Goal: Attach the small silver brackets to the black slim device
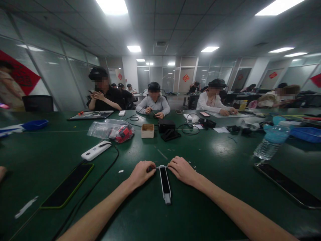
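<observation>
The long thin gadget point(165, 183) has a shiny black face and a pale rim. It lies flat on the green table point(140, 214), its gray tip nearest the table's front edge.

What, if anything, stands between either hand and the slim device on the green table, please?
No obstacle shows: the left hand and right hand flank the far end of the slim device, though fingertip details are too small to tell.
</observation>
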Demonstrator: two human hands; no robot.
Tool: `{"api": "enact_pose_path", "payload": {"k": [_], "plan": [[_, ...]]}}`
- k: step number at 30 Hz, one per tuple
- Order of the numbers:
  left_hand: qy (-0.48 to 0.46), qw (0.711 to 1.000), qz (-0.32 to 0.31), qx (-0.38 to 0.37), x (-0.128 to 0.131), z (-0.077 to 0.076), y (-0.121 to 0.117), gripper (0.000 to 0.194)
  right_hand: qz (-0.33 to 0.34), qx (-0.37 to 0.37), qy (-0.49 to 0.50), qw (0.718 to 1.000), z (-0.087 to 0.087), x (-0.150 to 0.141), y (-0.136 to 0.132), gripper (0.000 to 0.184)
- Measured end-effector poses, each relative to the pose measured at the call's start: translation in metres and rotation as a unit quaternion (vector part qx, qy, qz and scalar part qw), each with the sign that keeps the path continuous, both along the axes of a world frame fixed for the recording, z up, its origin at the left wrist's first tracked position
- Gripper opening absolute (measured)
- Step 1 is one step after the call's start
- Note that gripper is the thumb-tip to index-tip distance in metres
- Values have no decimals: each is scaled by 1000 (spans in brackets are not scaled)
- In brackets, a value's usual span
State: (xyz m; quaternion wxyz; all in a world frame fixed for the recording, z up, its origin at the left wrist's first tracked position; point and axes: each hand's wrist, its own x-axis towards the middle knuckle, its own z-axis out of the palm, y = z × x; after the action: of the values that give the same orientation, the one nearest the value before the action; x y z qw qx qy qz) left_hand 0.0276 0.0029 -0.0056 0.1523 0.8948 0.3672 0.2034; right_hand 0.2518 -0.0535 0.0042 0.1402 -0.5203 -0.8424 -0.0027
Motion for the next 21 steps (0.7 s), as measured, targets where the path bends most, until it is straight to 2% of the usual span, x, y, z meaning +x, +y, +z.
{"api": "enact_pose_path", "payload": {"k": [8,21], "plan": [[-18,999,4,-42,1,0,2,15,2,8,-10,1000,2,-1,0,25],[-42,998,-15,-54,0,4,1,18,2,2,-7,1000,2,-1,0,25]]}}
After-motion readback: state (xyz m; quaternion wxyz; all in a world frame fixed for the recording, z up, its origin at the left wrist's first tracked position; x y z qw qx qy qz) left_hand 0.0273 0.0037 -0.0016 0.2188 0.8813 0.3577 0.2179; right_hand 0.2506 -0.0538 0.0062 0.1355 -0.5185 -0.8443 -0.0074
